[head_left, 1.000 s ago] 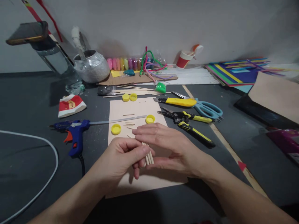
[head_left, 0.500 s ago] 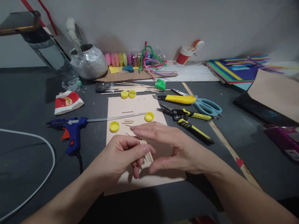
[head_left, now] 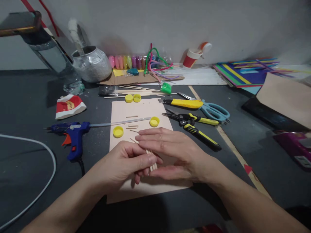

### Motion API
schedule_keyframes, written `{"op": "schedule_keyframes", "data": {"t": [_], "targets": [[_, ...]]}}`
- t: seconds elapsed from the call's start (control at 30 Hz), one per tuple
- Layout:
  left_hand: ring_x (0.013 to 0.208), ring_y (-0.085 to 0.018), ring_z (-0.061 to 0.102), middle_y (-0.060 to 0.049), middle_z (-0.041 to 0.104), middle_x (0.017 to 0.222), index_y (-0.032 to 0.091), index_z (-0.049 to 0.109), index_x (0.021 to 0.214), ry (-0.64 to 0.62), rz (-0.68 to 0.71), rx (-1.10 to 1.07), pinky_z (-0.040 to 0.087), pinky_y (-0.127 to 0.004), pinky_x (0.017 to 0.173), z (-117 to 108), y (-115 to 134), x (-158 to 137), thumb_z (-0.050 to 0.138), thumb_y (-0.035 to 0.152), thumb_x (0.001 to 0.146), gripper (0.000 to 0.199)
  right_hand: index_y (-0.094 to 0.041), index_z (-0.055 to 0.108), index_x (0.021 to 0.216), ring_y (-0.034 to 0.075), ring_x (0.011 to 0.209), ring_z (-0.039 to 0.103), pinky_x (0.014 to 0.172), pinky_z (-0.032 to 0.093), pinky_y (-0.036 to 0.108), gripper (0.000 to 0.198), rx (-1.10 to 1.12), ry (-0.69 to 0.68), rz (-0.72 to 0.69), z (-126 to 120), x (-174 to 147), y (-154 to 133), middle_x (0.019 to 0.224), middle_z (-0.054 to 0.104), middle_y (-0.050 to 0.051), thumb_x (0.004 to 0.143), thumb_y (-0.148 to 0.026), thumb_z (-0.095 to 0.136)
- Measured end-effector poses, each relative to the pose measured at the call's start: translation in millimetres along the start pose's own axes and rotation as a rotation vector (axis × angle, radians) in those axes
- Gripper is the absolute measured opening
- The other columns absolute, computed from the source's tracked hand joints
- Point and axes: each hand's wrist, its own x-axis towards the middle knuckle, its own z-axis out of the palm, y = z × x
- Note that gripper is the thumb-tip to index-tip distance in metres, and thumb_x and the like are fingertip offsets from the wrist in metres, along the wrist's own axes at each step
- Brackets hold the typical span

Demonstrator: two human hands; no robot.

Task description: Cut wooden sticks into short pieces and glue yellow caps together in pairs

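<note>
- Head view: the pale sheet (head_left: 122,191) lies on the dark table (head_left: 29,119), and both hands are above its near half.
- Left hand (head_left: 131,160): thumb and fingers pinch a small bundle of short wooden sticks (head_left: 153,166), kept side by side over the near half of the sheet.
- Right hand (head_left: 175,149): arched around the same bundle, also over the sheet, fingers across the far ends and thumb by the near ends; I cannot tell whether it presses on them.
- On the sheet, beyond the hands: a few loose stick pieces (head_left: 133,125), with one yellow cap (head_left: 118,132) to their left and another cap (head_left: 154,121) to their right.
- Left of the sheet: a blue glue gun (head_left: 77,131); its clear glue stick (head_left: 107,124) reaches over the sheet and ends just beside the right-hand cap.
- Right of the sheet: black-and-yellow pliers (head_left: 201,136), with a yellow cutter (head_left: 187,103) and blue-handled scissors (head_left: 216,110) farther back.
- At the sheet's far edge: two more yellow caps (head_left: 128,98) side by side; past them, long thin sticks (head_left: 136,92) and a green packet (head_left: 166,88).
</note>
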Motion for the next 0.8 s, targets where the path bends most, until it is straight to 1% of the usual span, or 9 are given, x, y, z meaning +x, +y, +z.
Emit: {"op": "schedule_keyframes", "data": {"t": [0.13, 0.23, 0.3, 0.4, 0.5, 0.57, 0.63, 0.73, 0.8], "targets": [[0.046, -0.01, 0.047, 0.003, 0.054, 0.044, 0.015, 0.071, 0.063, 0.0, 0.004, 0.101, 0.041, -0.025, 0.055, -1.2, -0.3, -0.9, 0.069, 0.04, 0.08, 0.03, -0.01, 0.059, 0.128, 0.022, 0.127, 0.057, 0.11, 0.046, 0.038, 0.05, 0.008, 0.005, 0.007, 2.3, 0.0, 0.4, 0.126, 0.068, 0.016, 0.085, -0.031, 0.076], [0.047, -0.01, 0.05, 0.001, 0.056, 0.045, 0.016, 0.068, 0.057, -0.021, -0.002, 0.087, 0.044, -0.028, 0.062, -2.3, -1.3, -0.3, 0.067, 0.041, 0.081, 0.035, -0.009, 0.059, 0.128, 0.021, 0.125, 0.059, 0.11, 0.046, 0.037, 0.052, 0.018, 0.004, 0.012, 3.9, 0.3, 0.3, 0.125, 0.069, 0.016, 0.084, -0.031, 0.077], [0.047, -0.011, 0.051, 0.0, 0.057, 0.047, 0.016, 0.064, 0.051, -0.066, -0.016, 0.044, 0.044, -0.029, 0.059, -3.1, -1.3, 0.7, 0.068, 0.042, 0.079, 0.038, -0.008, 0.058, 0.128, 0.021, 0.125, 0.059, 0.111, 0.045, 0.036, 0.056, 0.025, 0.001, 0.0, 4.7, 0.1, 0.5, 0.126, 0.068, 0.016, 0.082, -0.032, 0.079], [0.047, -0.011, 0.049, 0.001, 0.055, 0.048, 0.016, 0.065, 0.051, -0.126, -0.031, -0.022, 0.044, -0.028, 0.055, -4.4, -1.0, 2.2, 0.07, 0.044, 0.078, 0.039, -0.007, 0.058, 0.129, 0.022, 0.126, 0.057, 0.112, 0.045, 0.037, 0.059, 0.033, -0.012, -0.018, 5.4, -0.4, 1.3, 0.128, 0.067, 0.017, 0.08, -0.031, 0.081], [0.046, -0.01, 0.048, 0.001, 0.055, 0.047, 0.016, 0.066, 0.053, -0.149, -0.021, -0.05, 0.043, -0.025, 0.053, -5.0, -1.2, 2.2, 0.07, 0.045, 0.08, 0.04, -0.006, 0.06, 0.126, 0.023, 0.125, 0.059, 0.11, 0.047, 0.039, 0.055, 0.019, 0.004, -0.026, 5.2, -0.1, 1.4, 0.125, 0.068, 0.018, 0.081, -0.032, 0.08], [0.047, -0.009, 0.049, 0.002, 0.055, 0.048, 0.015, 0.068, 0.057, -0.122, 0.013, -0.069, 0.043, -0.022, 0.051, -4.3, -0.8, 1.4, 0.07, 0.046, 0.082, 0.04, -0.005, 0.063, 0.121, 0.024, 0.121, 0.062, 0.107, 0.049, 0.039, 0.05, -0.007, 0.043, -0.031, 4.4, 0.9, 0.8, 0.12, 0.071, 0.019, 0.083, -0.032, 0.078], [0.046, -0.007, 0.049, 0.002, 0.055, 0.05, 0.015, 0.068, 0.06, -0.053, 0.058, -0.109, 0.041, -0.019, 0.048, -2.7, -0.1, 0.6, 0.071, 0.049, 0.081, 0.04, -0.004, 0.064, 0.118, 0.023, 0.118, 0.064, 0.106, 0.05, 0.037, 0.045, -0.046, 0.083, -0.029, 3.2, 1.9, -0.1, 0.117, 0.072, 0.021, 0.085, -0.033, 0.076], [0.04, -0.005, 0.046, 0.004, 0.054, 0.051, 0.014, 0.064, 0.059, 0.048, 0.092, -0.158, 0.038, -0.016, 0.041, 0.7, 0.5, -0.1, 0.075, 0.05, 0.077, 0.042, -0.008, 0.063, 0.119, 0.021, 0.119, 0.064, 0.105, 0.05, 0.036, 0.042, -0.098, 0.096, -0.013, 2.6, 2.7, -0.9, 0.12, 0.071, 0.019, 0.089, -0.036, 0.072], [0.039, -0.004, 0.046, 0.004, 0.054, 0.05, 0.013, 0.063, 0.057, 0.062, 0.087, -0.156, 0.037, -0.015, 0.039, 3.0, -0.2, 0.0, 0.077, 0.047, 0.076, 0.041, -0.01, 0.063, 0.12, 0.022, 0.12, 0.063, 0.105, 0.05, 0.038, 0.041, -0.107, 0.09, -0.015, 4.0, 2.6, -0.5, 0.12, 0.071, 0.018, 0.089, -0.037, 0.071]]}}
